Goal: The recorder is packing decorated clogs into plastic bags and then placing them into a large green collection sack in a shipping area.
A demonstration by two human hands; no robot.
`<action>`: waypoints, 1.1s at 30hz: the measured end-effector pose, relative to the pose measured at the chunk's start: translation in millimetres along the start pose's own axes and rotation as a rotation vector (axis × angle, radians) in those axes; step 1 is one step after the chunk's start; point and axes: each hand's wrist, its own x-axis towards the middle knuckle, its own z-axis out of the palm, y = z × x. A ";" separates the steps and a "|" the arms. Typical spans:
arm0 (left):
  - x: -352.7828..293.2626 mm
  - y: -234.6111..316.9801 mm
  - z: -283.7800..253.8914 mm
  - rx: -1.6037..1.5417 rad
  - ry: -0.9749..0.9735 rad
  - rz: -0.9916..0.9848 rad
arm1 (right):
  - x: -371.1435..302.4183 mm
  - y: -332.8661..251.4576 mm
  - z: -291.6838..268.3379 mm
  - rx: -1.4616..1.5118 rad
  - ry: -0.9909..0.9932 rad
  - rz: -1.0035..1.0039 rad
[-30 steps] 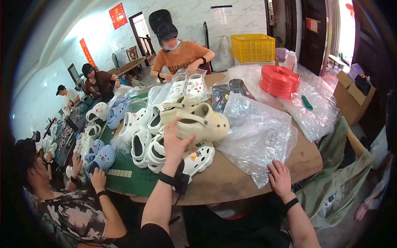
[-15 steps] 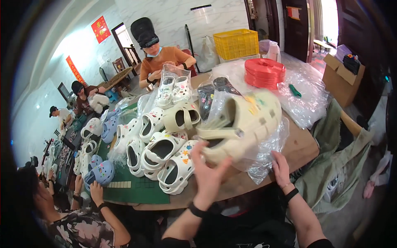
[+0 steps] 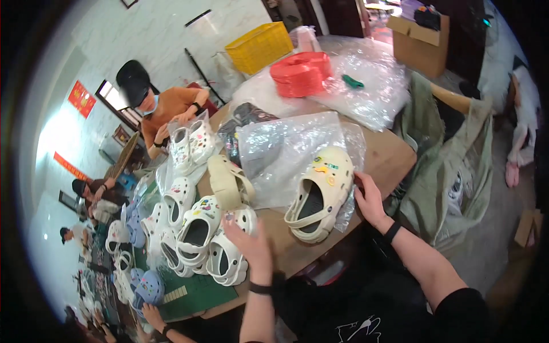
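A beige clog (image 3: 321,191) with colourful charms on its toe lies on a clear plastic bag (image 3: 280,140) in front of me. My right hand (image 3: 372,197) rests at the clog's right side, by the edge of the plastic. Its fingers look loosely apart, though the tips are partly hidden. My left hand (image 3: 249,246), slightly blurred, reaches with stretched fingers over a white charm-covered clog (image 3: 229,260), holding nothing I can see. Just beyond it, a second beige clog (image 3: 225,180) is tipped up beside several white clogs (image 3: 196,227).
A roll of red plastic ribbon (image 3: 300,75) and a yellow crate (image 3: 259,47) stand at the far side. A green sack (image 3: 452,183) hangs off the table's right. Opposite, a person in orange (image 3: 171,108) handles bagged white clogs. Blue clogs (image 3: 150,286) lie at the left.
The beige clog has gone from my left hand onto the bag. That hand has moved left to the white clogs. My view has turned to the right.
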 end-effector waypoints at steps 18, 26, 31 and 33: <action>94.9 -31.5 -17.2 -0.539 0.123 -0.489 | -3.6 5.9 -0.3 0.024 0.027 0.006; 20.6 -5.8 -28.2 -1.223 -0.110 -0.627 | -2.2 4.8 1.0 0.028 0.028 -0.010; -13.4 -12.8 3.5 -0.801 -0.375 -0.862 | -1.2 3.1 2.1 0.006 0.035 -0.018; -17.2 -24.1 4.1 -0.779 -0.398 -0.748 | -1.8 2.2 4.3 0.003 0.031 -0.023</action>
